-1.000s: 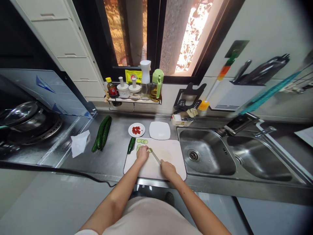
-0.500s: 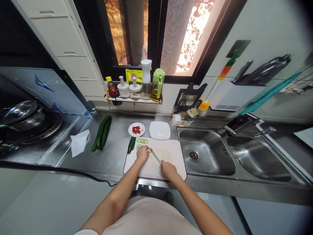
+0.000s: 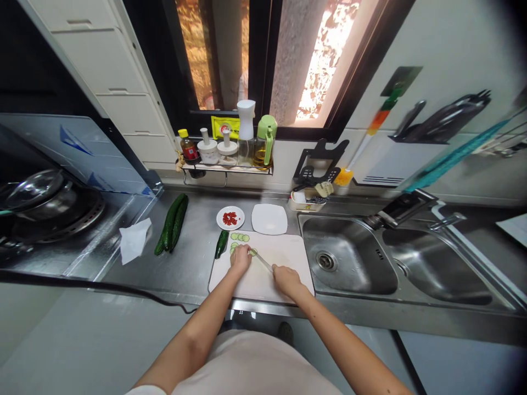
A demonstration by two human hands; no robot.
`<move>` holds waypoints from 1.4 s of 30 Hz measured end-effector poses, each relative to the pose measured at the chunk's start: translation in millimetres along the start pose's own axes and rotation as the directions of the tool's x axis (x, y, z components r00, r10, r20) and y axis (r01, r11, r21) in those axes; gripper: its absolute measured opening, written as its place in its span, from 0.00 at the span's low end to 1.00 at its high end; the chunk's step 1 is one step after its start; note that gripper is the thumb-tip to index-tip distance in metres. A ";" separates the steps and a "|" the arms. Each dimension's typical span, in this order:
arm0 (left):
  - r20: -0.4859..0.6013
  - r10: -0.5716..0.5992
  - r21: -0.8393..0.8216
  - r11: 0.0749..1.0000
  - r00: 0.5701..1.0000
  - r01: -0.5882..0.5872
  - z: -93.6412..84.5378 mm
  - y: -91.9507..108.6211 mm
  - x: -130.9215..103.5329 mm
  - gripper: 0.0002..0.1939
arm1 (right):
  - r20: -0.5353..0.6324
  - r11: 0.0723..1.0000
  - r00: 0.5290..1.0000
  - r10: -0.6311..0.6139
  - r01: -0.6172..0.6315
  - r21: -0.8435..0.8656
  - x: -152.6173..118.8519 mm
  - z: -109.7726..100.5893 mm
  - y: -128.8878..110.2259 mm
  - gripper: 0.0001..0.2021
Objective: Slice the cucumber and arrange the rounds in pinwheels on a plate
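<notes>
My right hand [image 3: 287, 278] is wrapped round the handle of a knife [image 3: 264, 261], whose narrow blade slants up and left over the white cutting board [image 3: 284, 249]. The blade's tip end lies by a cucumber slice [image 3: 253, 252] at the fingertips of my left hand [image 3: 240, 260]. Those fingers are bent and closed on the slice, hiding part of it. Behind my left hand, several pale green slices [image 3: 240, 237] lie in an overlapping row, and a few more show beside the knuckles. A cut piece of dark green cucumber [image 3: 221, 243] rests at the board's left edge.
Behind the board stand a small plate [image 3: 219, 221] of chopped red pieces and a white square plate [image 3: 269, 219]. Whole cucumbers [image 3: 172, 224] and a white paper [image 3: 135, 240] lie to the left. On the right is a double sink [image 3: 349, 258]; a condiment shelf [image 3: 230, 166] hangs behind.
My right hand has shifted slightly right and up with the knife, and the blade sits a little differently against the slice. The left hand has hardly moved.
</notes>
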State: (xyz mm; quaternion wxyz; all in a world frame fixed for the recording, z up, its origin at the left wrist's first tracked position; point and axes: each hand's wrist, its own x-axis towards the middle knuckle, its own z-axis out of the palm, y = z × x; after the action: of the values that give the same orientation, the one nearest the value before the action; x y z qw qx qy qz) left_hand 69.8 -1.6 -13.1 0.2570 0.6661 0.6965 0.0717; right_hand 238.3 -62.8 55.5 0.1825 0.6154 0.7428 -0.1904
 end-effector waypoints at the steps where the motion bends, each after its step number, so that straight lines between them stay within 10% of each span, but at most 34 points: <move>1: -0.003 0.003 0.000 1.000 1.000 -0.003 0.3 -0.1 0.1 0.13 | -0.004 1.000 1.000 -0.005 0.005 -0.005 0.1 -1.3 0.4 0.18; 42: -0.009 -0.006 0.092 0.996 1.000 0.007 -2.5 11.8 6.9 0.11 | -0.076 0.989 0.993 0.095 -0.085 0.123 -35.6 34.0 31.1 0.16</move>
State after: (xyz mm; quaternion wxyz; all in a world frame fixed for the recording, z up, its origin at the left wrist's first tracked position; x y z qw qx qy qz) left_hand 79.4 6.9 -7.6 0.2231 0.6747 0.7023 0.0416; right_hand 276.4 -104.8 42.4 0.1231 0.6653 0.7085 -0.2006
